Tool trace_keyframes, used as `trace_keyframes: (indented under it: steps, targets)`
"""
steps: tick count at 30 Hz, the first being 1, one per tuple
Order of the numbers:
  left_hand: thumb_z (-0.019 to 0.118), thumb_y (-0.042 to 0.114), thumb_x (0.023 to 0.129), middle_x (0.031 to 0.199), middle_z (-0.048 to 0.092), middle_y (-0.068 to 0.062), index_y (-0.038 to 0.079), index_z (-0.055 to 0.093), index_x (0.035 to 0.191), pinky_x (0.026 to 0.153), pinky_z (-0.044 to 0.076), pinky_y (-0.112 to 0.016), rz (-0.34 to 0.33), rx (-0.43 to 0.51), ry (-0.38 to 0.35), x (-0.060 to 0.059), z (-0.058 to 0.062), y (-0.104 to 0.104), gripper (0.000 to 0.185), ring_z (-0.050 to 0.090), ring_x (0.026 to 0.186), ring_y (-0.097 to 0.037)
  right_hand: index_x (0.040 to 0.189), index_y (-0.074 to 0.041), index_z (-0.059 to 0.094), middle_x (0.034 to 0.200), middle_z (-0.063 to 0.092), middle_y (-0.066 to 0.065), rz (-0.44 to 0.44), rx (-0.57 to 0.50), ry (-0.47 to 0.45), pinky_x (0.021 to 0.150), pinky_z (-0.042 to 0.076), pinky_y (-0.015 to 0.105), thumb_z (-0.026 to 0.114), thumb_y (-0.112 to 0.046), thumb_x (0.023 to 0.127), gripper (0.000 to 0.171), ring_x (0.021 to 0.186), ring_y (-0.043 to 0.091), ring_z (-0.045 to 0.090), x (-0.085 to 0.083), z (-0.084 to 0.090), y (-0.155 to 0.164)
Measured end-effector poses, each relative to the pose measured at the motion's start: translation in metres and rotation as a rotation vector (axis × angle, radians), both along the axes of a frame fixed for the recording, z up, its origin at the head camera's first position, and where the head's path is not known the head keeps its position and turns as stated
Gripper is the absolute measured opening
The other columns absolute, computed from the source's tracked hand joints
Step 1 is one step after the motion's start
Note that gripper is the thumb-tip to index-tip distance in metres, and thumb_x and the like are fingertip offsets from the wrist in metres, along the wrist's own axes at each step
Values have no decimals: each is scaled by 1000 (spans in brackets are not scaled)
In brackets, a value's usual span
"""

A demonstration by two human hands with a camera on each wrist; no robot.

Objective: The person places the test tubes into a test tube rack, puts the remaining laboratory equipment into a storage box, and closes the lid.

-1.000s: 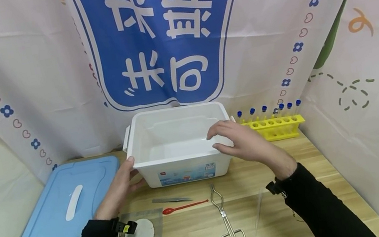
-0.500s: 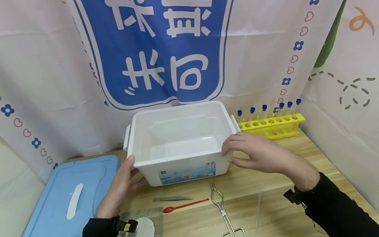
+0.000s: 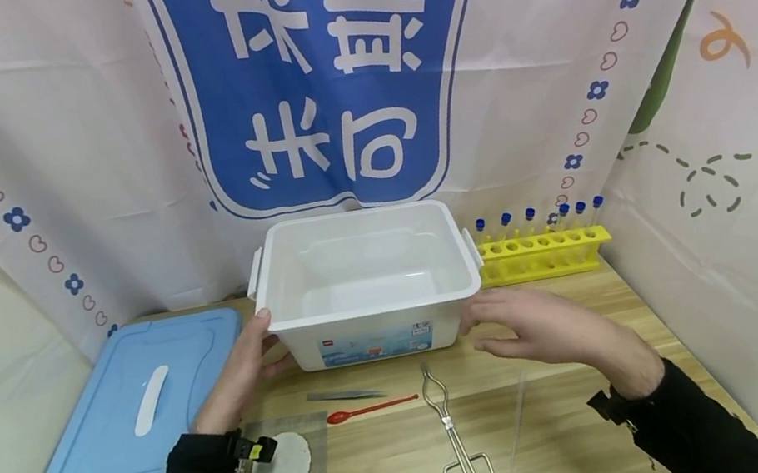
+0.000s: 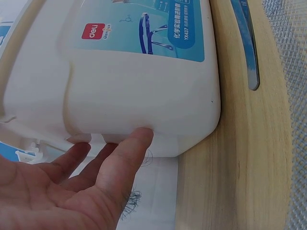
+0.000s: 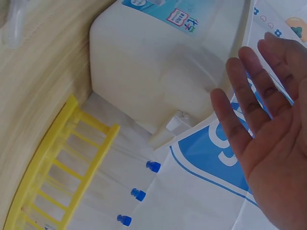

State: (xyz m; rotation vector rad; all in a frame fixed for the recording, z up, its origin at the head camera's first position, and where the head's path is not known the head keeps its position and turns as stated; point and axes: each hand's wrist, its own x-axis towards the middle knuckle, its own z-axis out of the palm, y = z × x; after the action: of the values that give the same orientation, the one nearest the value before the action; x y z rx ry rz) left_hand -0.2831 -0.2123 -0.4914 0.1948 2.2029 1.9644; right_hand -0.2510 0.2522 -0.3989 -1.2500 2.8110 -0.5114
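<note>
An empty white plastic box (image 3: pixel 363 277) stands on the wooden table (image 3: pixel 582 437), lid off. My left hand (image 3: pixel 257 347) rests against its front left corner, thumb at the rim. In the left wrist view the left hand (image 4: pixel 86 182) lies open, thumb tip touching the box (image 4: pixel 139 72) low on its wall. My right hand (image 3: pixel 494 326) hovers flat by the front right corner and holds nothing. From the right wrist camera, the right hand (image 5: pixel 259 124) has straight spread fingers, apart from the box (image 5: pixel 158 67).
The light blue lid (image 3: pixel 129 416) lies at the left. A yellow rack (image 3: pixel 541 248) of blue-capped tubes stands at the right. In front of the box lie metal tweezers (image 3: pixel 346 396), a red spoon (image 3: pixel 367 411), crucible tongs (image 3: pixel 455 434), a glass rod (image 3: pixel 517 415) and a wire gauze (image 3: pixel 281 467).
My right hand has come off the box's front right rim, moving down and back to hover beside that corner. The left hand and the box have stayed put.
</note>
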Motion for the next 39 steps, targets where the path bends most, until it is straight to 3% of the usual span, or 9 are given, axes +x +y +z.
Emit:
trace_keyframes:
  steps: [9, 26, 32, 39]
  targets:
    - [28, 64, 125, 192, 17, -31, 13, 7, 190, 132, 40, -81, 6, -23, -3, 1, 1, -1, 85, 16, 180, -61, 130, -25, 82, 131, 83, -9, 11, 121, -93, 110, 69, 44, 88, -19, 107, 25, 126, 15, 78, -4, -20, 7]
    - [28, 65, 125, 193, 16, -31, 14, 7, 191, 132, 40, -82, -3, -24, -2, 1, 1, -1, 86, 16, 180, -62, 113, -19, 79, 117, 76, -8, -4, 188, -337, 106, 66, 36, 95, -1, 92, 32, 115, 18, 74, 4, -49, 9]
    - [28, 65, 125, 192, 16, -31, 15, 6, 191, 132, 40, -82, -4, -26, 3, 1, 2, -1, 86, 16, 180, -62, 106, -21, 77, 111, 73, -9, -17, 230, -355, 98, 63, 31, 92, 9, 82, 42, 107, 11, 67, 8, -58, 8]
    - [27, 64, 125, 191, 19, -32, 14, 8, 190, 133, 39, -81, 1, -19, 2, 0, 1, -1, 85, 17, 180, -61, 100, -23, 74, 102, 67, -10, -5, 274, -364, 88, 51, 26, 84, 20, 78, 49, 98, 5, 53, 11, -65, 9]
